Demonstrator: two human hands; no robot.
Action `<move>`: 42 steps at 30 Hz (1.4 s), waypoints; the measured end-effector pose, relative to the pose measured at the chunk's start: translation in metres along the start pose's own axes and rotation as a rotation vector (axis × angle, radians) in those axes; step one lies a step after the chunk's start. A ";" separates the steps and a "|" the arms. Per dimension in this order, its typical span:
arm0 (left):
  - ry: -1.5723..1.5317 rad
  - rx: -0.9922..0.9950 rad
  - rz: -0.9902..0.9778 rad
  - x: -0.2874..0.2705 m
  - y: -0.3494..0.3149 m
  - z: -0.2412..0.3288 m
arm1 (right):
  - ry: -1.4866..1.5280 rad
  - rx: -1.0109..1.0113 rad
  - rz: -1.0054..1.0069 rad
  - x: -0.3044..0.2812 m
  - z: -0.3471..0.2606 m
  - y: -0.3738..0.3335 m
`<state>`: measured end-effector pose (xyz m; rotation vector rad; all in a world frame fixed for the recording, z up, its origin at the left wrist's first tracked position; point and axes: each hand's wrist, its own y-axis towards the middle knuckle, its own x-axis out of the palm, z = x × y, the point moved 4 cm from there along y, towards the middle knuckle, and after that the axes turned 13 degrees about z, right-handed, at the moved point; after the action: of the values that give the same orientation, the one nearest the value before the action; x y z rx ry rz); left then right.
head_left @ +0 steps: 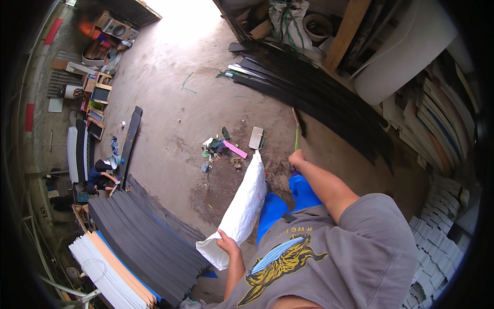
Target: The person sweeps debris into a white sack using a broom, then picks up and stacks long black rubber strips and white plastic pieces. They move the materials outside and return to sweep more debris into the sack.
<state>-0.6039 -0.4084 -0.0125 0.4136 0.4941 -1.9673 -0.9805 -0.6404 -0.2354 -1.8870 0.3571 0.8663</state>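
Observation:
A long white woven sack (237, 206) hangs slantwise in front of me. My left hand (228, 242) is closed on its wide upper end. The narrow far end of the sack reaches down by a small heap of litter (218, 149) on the floor. In that heap lie a pink strip (235, 149), green scraps and a pale flat piece (256, 137). My right hand (297, 158) is wrapped round a thin stick (297, 135) with green wrapping and a reddish-brown far end. Whether the stick belongs to a larger tool, I cannot tell.
Long black strips (309, 92) lie stacked at the far right. Dark grey boards (149, 242) and white boards (105, 273) are piled at the left, where another person (98, 177) crouches. White blocks (435, 247) stand at the right. One dark plank (132, 134) lies on the floor.

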 end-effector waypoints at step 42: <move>-0.270 -0.161 -0.037 -0.056 -0.234 -0.103 | 0.384 -0.491 -0.122 -0.167 0.150 -0.112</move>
<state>-0.7850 -0.2205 -0.0359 0.0366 0.4839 -1.9649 -1.0936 -0.4776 -0.0816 -2.5138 0.2698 0.5332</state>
